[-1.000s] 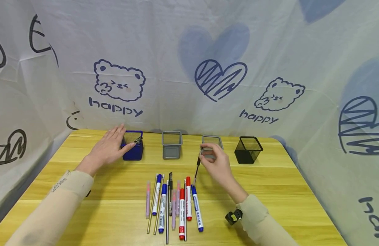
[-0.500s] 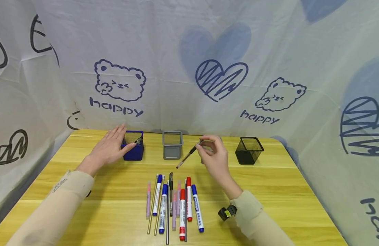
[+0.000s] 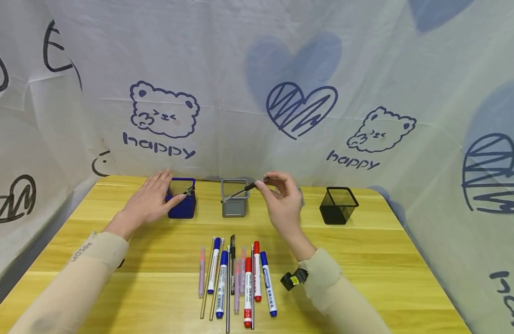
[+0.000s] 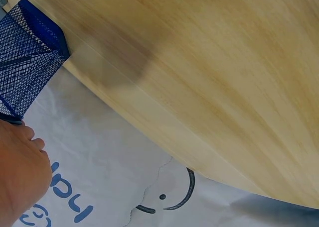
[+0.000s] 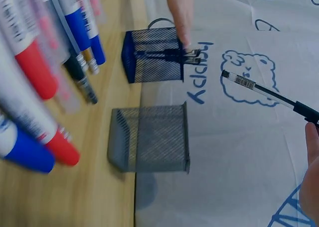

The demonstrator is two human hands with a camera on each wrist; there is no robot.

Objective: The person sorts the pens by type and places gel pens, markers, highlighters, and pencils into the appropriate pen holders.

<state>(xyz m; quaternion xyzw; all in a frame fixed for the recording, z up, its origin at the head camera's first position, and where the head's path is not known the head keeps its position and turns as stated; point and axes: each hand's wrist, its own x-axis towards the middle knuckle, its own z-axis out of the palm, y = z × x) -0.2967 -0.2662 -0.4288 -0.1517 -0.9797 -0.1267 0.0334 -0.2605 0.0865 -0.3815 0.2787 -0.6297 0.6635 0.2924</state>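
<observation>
My left hand (image 3: pixel 144 197) rests at the left side of a blue mesh pen holder (image 3: pixel 181 208), fingers straight and thumb at the rim. In the right wrist view, dark pens (image 5: pixel 164 54) stand inside that holder with their clipped ends above the rim. Between thumb and fingers, my right hand (image 3: pixel 285 206) pinches a black gel pen (image 3: pixel 240 191) near one end. Tilted, the pen points left and overlaps the grey mesh holder (image 3: pixel 233 209) in the head view. From the right wrist, the pen (image 5: pixel 264 91) appears higher than both holder rims.
A second grey holder (image 3: pixel 301 197) is mostly hidden behind my right hand. Farther right stands a black mesh holder (image 3: pixel 337 214). In front lie blue markers (image 3: pixel 268 285), red markers (image 3: pixel 248 292), pink highlighters (image 3: pixel 201 273), thin pencils (image 3: pixel 228 301) and another black pen (image 3: pixel 232 253).
My right hand has moved left and back with the gel pen, which has swung from pointing down to pointing left over the grey holder. The left hand has stayed still.
</observation>
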